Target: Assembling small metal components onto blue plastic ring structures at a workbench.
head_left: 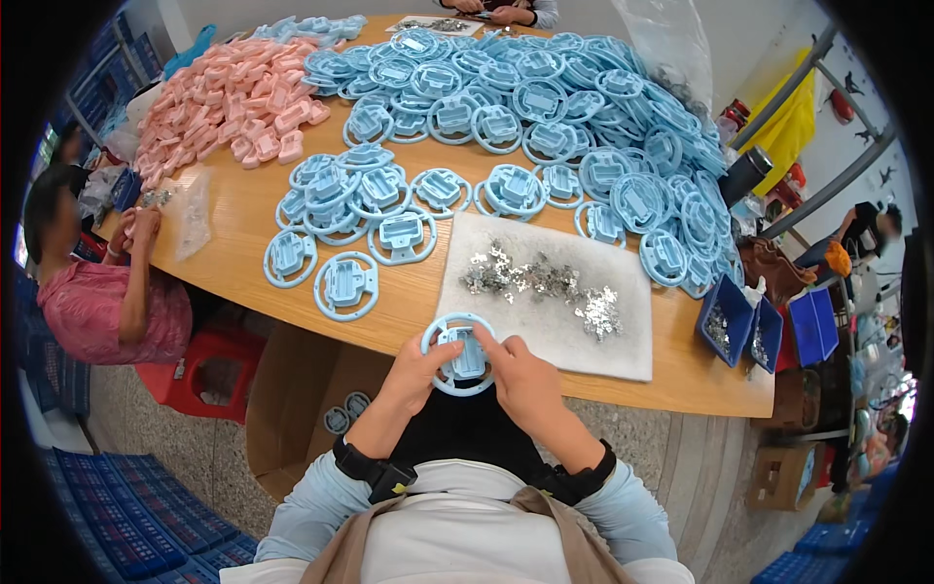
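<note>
A light-blue plastic wheel-shaped part (469,364), a round rim with a boxy tray in its middle, is held just off the table's near edge. My left hand (413,382) grips its left side, the thumb lying across the middle tray. On the other side my right hand (527,385) has closed fingers against the rim and the tray's upper right. Whether a small piece is between those fingertips is too small to tell. Beyond my hands, a white felt-like mat (545,362) carries loose small silver metal pieces (545,277).
Many matching blue parts (545,97) cover the table's far side; pink plastic pieces (233,102) are heaped left. Blue bins (725,321) stand at the right edge. A person in pink (117,302) sits left by a red stool (209,370). An open cardboard box (277,419) is below.
</note>
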{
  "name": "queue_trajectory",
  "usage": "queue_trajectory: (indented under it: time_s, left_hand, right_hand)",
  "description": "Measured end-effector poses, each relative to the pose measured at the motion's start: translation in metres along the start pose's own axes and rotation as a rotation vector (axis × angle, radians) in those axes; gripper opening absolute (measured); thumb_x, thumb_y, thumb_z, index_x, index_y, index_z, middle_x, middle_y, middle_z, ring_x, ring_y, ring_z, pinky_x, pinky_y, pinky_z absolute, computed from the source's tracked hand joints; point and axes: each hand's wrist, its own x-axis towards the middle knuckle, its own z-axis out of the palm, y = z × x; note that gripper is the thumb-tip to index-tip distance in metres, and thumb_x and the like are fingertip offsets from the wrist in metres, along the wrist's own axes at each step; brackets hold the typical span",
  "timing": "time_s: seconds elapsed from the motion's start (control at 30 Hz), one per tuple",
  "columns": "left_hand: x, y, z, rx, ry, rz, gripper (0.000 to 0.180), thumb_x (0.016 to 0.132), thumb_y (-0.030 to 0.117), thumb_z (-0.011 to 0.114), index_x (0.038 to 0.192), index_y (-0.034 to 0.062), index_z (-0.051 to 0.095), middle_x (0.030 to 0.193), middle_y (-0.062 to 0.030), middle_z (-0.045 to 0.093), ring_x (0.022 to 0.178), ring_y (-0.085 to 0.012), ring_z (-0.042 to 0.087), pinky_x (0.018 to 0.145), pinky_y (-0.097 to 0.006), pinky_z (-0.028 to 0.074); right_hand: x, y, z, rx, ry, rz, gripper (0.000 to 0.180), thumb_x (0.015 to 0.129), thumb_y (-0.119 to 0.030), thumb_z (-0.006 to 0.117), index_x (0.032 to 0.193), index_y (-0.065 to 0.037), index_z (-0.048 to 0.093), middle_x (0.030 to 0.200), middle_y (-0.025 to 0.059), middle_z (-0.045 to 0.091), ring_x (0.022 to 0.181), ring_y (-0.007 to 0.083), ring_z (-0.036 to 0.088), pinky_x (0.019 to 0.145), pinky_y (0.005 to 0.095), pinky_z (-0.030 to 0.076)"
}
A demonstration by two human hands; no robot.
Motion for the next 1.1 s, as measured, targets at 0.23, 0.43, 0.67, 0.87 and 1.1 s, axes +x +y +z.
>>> queue_trajectory:
  time_s: [0.23, 0.43, 0.67, 0.87, 1.1]
  left_hand:
    - [0.0, 0.0, -0.002, 0.036, -0.007, 0.006, 0.026, 0.081, 0.012, 0.062, 0.104, 0.0022, 0.055, 0.088, -0.0022, 0.059, 0.075, -0.0082, 0.057, 0.061, -0.021, 0.046]
    - [-0.002, 0.004, -0.002, -0.034, 0.026, -0.041, 0.028, 0.08, 0.011, 0.063, 0.106, 0.0024, 0.054, 0.091, -0.0029, 0.06, 0.079, -0.0101, 0.059, 0.065, -0.024, 0.047]
    - [-0.011, 0.024, 0.006, -0.335, -0.032, 0.036, 0.031, 0.082, 0.007, 0.06, 0.111, 0.0017, 0.051, 0.1, -0.0067, 0.06, 0.092, -0.0163, 0.06, 0.081, -0.032, 0.049]
    - [-0.011, 0.015, -0.008, -0.217, -0.237, -0.102, 0.036, 0.085, 0.016, 0.06, 0.118, 0.0053, 0.047, 0.104, -0.0047, 0.059, 0.096, -0.0146, 0.058, 0.083, -0.03, 0.047]
    - [-0.003, 0.038, -0.016, 0.323, -0.456, -0.221, 0.037, 0.085, 0.027, 0.061, 0.112, 0.0031, 0.052, 0.096, -0.0045, 0.058, 0.083, -0.0103, 0.057, 0.07, -0.025, 0.05]
  right_hand:
    - [-0.003, -0.006, 0.004, -0.13, -0.008, -0.092, 0.052, 0.071, -0.004, 0.057, 0.122, -0.015, 0.051, 0.08, 0.0068, 0.051, 0.063, 0.0228, 0.06, 0.051, 0.0338, 0.048]
    - [0.002, -0.015, 0.007, -0.186, -0.036, -0.112, 0.052, 0.07, -0.004, 0.059, 0.12, -0.011, 0.052, 0.082, 0.0078, 0.053, 0.063, 0.0227, 0.06, 0.052, 0.0329, 0.049]
    - [0.01, -0.006, -0.002, 0.456, 0.205, 0.061, 0.042, 0.079, -0.011, 0.063, 0.119, -0.005, 0.053, 0.083, 0.0064, 0.057, 0.058, 0.0157, 0.056, 0.053, 0.0274, 0.045]
    - [0.024, 0.025, -0.007, 1.063, -0.126, 0.192, 0.038, 0.08, -0.016, 0.065, 0.112, 0.004, 0.057, 0.079, 0.0014, 0.062, 0.063, 0.004, 0.049, 0.056, 0.0202, 0.041]
    - [0.048, 0.036, -0.021, 0.974, -0.278, 0.0, 0.021, 0.079, -0.011, 0.066, 0.098, -0.001, 0.066, 0.077, 0.0009, 0.063, 0.063, 0.0058, 0.052, 0.055, 0.0221, 0.042]
